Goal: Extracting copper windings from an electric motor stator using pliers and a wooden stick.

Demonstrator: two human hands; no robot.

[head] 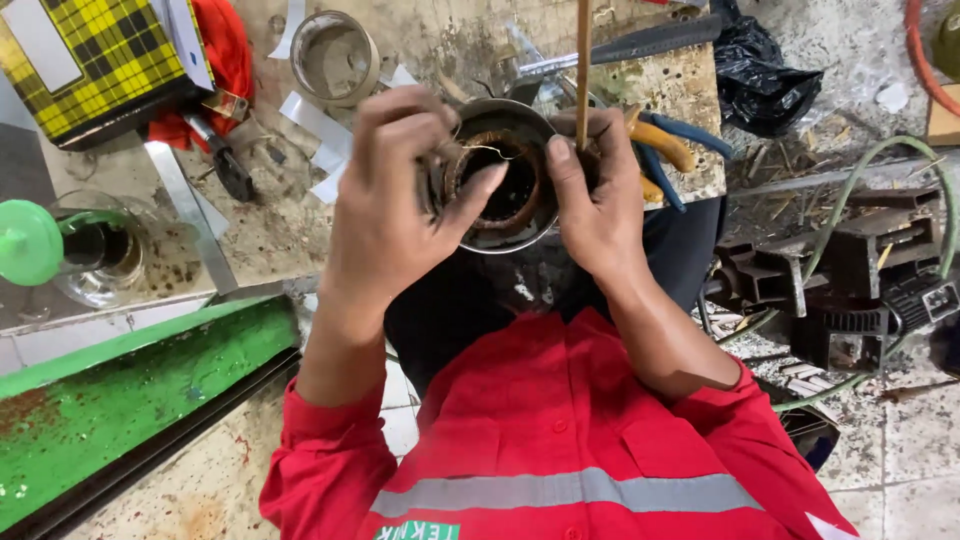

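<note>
A round metal motor stator [505, 185] with copper windings inside sits between both my hands, above my lap and at the workbench's near edge. My left hand [385, 210] grips its left side, thumb across the front of the windings. My right hand [600, 215] presses on the stator's right rim and pinches a thin wooden stick [583, 60], which stands upright and runs out of the top of the view. The stick's lower end is hidden behind my fingers. A thin wire strand crosses the top of the bore.
On the stained bench [260, 230] lie a yellow plaid box [95, 55], a red cloth [225, 50], a glass jar [335, 55], a green-capped bottle [60, 245] and orange and blue-handled pliers [665, 150]. A green panel [130, 390] sits lower left; black machinery [850, 270] and a green hose [880, 160] right.
</note>
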